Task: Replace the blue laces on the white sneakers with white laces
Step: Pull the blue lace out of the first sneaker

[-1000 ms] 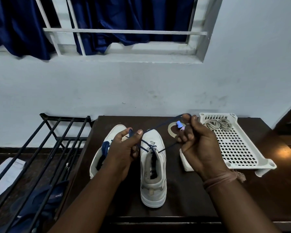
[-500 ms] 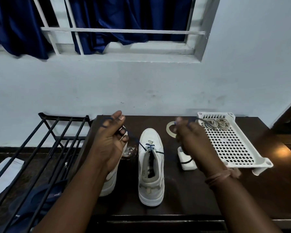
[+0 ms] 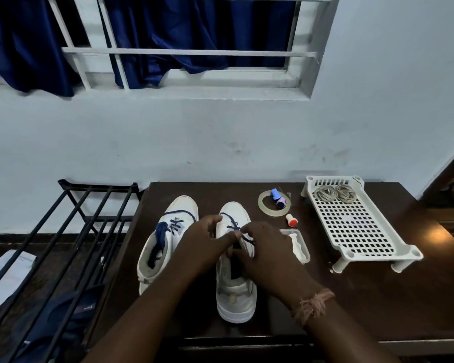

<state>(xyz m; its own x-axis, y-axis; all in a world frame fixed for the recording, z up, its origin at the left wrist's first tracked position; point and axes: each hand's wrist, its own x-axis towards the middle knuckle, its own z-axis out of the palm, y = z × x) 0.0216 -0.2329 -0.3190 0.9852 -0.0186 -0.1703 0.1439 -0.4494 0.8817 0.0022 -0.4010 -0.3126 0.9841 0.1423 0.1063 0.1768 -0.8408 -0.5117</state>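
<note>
Two white sneakers stand side by side on the dark wooden table (image 3: 351, 305), toes toward the wall. The left sneaker (image 3: 168, 239) keeps its blue lace (image 3: 174, 224), partly bunched at the tongue. The right sneaker (image 3: 236, 292) has a blue lace (image 3: 231, 224) still crossing its upper eyelets. My left hand (image 3: 202, 244) and my right hand (image 3: 262, 250) meet over this shoe's tongue, fingers curled and pinching the blue lace there. Two coiled white laces (image 3: 334, 193) lie at the far end of a white perforated tray (image 3: 357, 231).
A tape roll (image 3: 262, 206), small thread spools (image 3: 277, 197), a red-tipped cap (image 3: 291, 220) and a small white dish (image 3: 298, 244) sit between the shoes and the tray. A black metal rack (image 3: 63, 244) stands left of the table. The wall and window are behind.
Both hands were raised and spread apart pulling the blue lace out sideways; now they have dropped and come together over the right sneaker's tongue.
</note>
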